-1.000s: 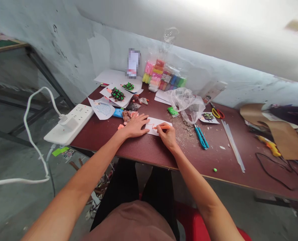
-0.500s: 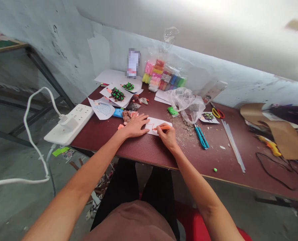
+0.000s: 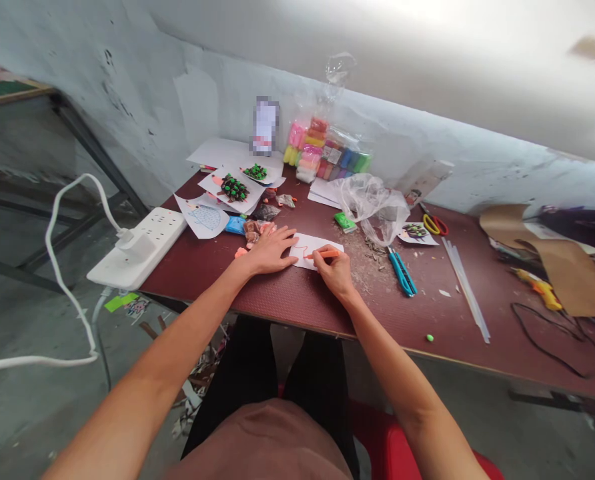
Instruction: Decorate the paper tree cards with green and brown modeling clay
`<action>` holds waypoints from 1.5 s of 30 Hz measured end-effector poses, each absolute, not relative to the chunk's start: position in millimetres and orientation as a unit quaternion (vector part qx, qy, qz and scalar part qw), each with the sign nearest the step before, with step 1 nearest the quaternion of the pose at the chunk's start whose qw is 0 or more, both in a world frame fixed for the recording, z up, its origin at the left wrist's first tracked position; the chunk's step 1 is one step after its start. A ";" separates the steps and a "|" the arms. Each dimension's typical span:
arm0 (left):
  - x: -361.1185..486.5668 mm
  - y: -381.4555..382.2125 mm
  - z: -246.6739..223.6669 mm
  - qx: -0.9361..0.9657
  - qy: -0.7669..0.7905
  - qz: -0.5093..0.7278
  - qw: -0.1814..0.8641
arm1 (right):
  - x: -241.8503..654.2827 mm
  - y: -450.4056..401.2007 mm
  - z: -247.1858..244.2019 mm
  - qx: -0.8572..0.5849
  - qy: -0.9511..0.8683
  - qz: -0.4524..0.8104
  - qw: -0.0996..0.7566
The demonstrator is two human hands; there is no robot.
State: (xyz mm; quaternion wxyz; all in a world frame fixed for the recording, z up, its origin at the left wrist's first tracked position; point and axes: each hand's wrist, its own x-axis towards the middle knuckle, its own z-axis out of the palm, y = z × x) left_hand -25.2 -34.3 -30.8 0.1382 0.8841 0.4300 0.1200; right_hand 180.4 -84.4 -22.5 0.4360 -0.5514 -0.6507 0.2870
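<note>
A small white sheet of paper (image 3: 305, 244) lies on the dark red table, with a thin orange outline drawn on its left part. My left hand (image 3: 273, 251) rests flat with fingers spread, its fingertips on the paper's left edge. Pinched in my right hand (image 3: 335, 268) is an orange marker (image 3: 330, 254), its tip down at the drawn line. Packets of brown and orange modelling clay (image 3: 253, 233) sit just behind my left hand. A green clay packet (image 3: 345, 222) lies behind the paper to the right.
Hedgehog pictures (image 3: 234, 189) lie at the back left, near a white power strip (image 3: 147, 243). Bagged coloured clay (image 3: 322, 153) leans on the wall. To the right are a crumpled plastic bag (image 3: 372, 200), a teal cutter (image 3: 402, 272), scissors (image 3: 436, 225), glue sticks (image 3: 466, 290) and a yellow glue gun (image 3: 540, 290).
Almost nothing differs. My right hand and the orange marker have shifted very slightly at the drawn line, while my left hand stays in place.
</note>
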 end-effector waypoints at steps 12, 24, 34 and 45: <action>-24.4 -35.3 -29.1 0.883 0.435 0.114 0.135 | 180.9 -84.0 -24.1 -0.557 -0.649 0.285 0.434; -25.5 -33.9 -31.8 0.884 0.429 0.120 0.141 | 180.5 -84.7 -22.0 -0.558 -0.647 0.287 0.433; -24.9 -35.1 -30.5 0.880 0.438 0.117 0.139 | 179.7 -83.4 -22.5 -0.562 -0.625 0.282 0.462; -25.3 -34.4 -30.3 0.885 0.427 0.120 0.140 | 192.4 -68.3 -25.8 -0.572 -0.574 0.290 0.509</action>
